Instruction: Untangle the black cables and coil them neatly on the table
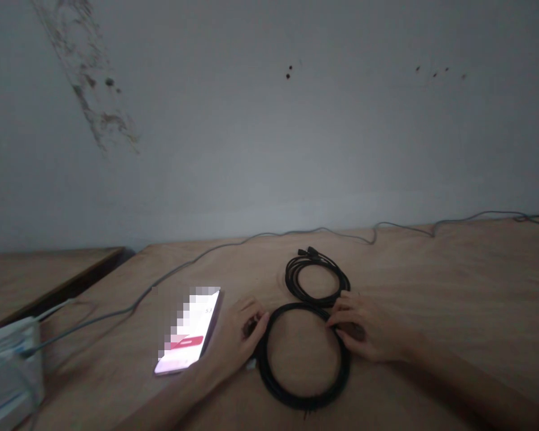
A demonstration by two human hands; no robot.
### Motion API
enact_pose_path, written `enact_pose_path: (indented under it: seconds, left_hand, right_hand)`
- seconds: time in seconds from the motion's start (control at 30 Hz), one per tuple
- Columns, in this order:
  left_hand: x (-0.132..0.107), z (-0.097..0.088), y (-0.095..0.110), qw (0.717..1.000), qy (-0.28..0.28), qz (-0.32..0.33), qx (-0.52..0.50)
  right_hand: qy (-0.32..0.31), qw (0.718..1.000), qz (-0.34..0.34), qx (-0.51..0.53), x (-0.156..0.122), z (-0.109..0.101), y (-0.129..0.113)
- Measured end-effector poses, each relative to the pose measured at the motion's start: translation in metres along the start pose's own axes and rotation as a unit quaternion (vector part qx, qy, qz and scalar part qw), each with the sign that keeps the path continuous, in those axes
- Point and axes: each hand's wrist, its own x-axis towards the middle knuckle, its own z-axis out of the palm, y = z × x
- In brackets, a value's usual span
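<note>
A thick black coiled cable (303,402) lies as a ring on the wooden tabletop in front of me. My left hand (245,332) is at the ring's upper left, its fingers curled and the thumb against the cable. On the opposite side, my right hand (363,326) pinches the ring's upper right edge between fingers and thumb. Just behind is a second, looser coiled black cable (291,284) with dark plugs (309,252) on top; the right fingertips are close to its lower edge. A small pale piece (251,363) shows beside the front ring.
To the left lies a phone (193,335) with a lit screen. A white box-like device (9,371) stands at the left edge, and a grey cable (170,273) runs from it along the back by the wall (269,131). The wooden table (453,287) ends there.
</note>
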Motion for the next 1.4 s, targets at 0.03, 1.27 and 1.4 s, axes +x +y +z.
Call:
enact_pose_path:
  seconds: [0.03, 1.27, 1.4]
  left_hand:
    - [0.0, -0.001, 0.001, 1.0, -0.004, 0.006, -0.009]
    - [-0.005, -0.007, 0.017, 0.986, -0.089, -0.089, 0.107]
    - [-0.008, -0.009, 0.021, 0.972, -0.092, -0.136, 0.17]
  right_hand:
    - [-0.001, 1.0, -0.002, -0.004, 0.0, 0.0, -0.001]
    - [0.019, 0.997, 0.039, -0.071, -0.002, 0.013, -0.015]
    - [-0.01, 0.996, 0.03, -0.084, -0.008, 0.017, -0.021]
